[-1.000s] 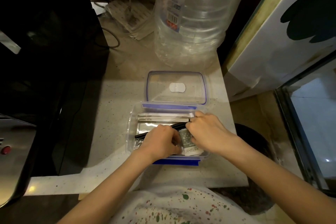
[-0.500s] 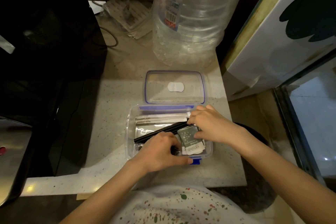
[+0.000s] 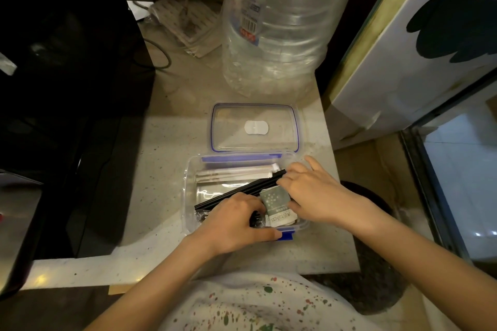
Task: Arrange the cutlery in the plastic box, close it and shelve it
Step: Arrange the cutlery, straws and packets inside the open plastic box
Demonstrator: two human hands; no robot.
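Both hands work inside the open clear plastic box with blue clips (image 3: 189, 196) on the speckled stone counter (image 3: 161, 169).

The left hand (image 3: 231, 223) curls around dark items at the box's near edge; the right hand (image 3: 314, 196) pinches the long black sticks (image 3: 236, 192) beside a grey-green sachet (image 3: 277, 207). The clear lid (image 3: 255, 126) lies just behind.
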